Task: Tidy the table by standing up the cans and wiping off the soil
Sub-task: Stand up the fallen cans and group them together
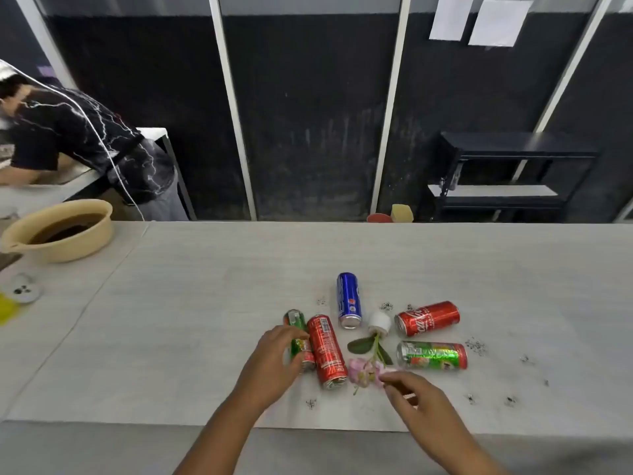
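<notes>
Head view: I'm seeing my left hand wrapping the fallen green can at lower centre, while my right hand is pinching the pink flower beside it.

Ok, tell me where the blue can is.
In the head view the blue can lies on its side at the far end of the cluster, just left of the small white pot on the table.
</notes>
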Available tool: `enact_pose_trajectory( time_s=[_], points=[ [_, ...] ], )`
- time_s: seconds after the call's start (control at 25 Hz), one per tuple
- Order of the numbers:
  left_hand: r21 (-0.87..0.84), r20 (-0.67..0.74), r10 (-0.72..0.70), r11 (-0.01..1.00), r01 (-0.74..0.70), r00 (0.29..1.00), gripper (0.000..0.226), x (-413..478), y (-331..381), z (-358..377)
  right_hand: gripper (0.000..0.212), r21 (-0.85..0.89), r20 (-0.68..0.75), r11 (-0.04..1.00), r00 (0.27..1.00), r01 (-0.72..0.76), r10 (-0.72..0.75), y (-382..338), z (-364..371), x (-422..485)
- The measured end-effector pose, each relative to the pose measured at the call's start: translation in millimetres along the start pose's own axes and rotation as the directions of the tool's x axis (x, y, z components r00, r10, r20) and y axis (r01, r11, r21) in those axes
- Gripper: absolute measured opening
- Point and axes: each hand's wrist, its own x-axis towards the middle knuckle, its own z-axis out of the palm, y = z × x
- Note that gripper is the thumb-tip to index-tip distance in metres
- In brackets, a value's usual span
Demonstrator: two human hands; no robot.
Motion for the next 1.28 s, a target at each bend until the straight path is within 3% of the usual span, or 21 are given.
enact_pose_trajectory(
  time_s=[0.12,0.28,0.44,0.6,0.76,0.96,1.08,1.16,1.28],
  points=[
    [0.099,0.121,0.071,0.992,-0.083,0.990,0.051,10.9,-19.6,0.0,0.019,-0.119,0.014,0.988,0.995,0.098,-0.097,-14.3,27.7,14.9],
    [0.110,0.183,0.114,0.985,-0.135,0.977,0.069,19.8,-38.6,6.0,0.040,-0.391,-0.071,0.906,0.976,0.161,-0.204,-29.6,66.2,34.3],
    [0.150,0.198,0.136,0.975,-0.167,0.971,0.085,28.4,-49.0,7.7,0.067,-0.629,-0.165,0.771,0.952,0.099,-0.256,-30.8,95.6,44.5],
    [0.176,0.216,0.135,0.969,-0.175,0.967,0.087,31.9,-52.8,10.2,0.085,-0.713,-0.171,0.700,0.957,0.045,-0.236,-24.6,112.0,47.9],
    [0.152,0.182,0.130,0.976,-0.159,0.975,0.084,30.1,-54.9,9.2,0.079,-0.651,-0.192,0.758,0.956,0.045,-0.221,-20.6,115.2,53.1],
    [-0.033,0.074,0.030,0.999,-0.028,0.997,0.071,28.2,-43.5,-3.2,0.060,-0.543,-0.291,0.839,0.929,0.035,-0.228,-34.9,106.7,59.3],
    [-0.135,-0.015,-0.069,0.989,0.066,0.998,0.056,31.1,-33.7,-13.3,0.062,-0.256,-0.286,0.958,0.937,0.125,-0.199,-46.3,97.0,68.3],
    [-0.169,-0.051,-0.096,0.982,0.086,0.994,0.041,34.2,-28.4,-18.3,0.067,-0.068,-0.257,0.984,0.950,0.166,-0.177,-53.2,92.5,75.3],
    [-0.166,-0.074,-0.150,0.977,0.137,0.986,0.045,41.5,-23.3,-25.8,0.075,-0.003,-0.208,0.984,0.962,0.178,-0.175,-59.1,89.1,84.7]
  ],
)
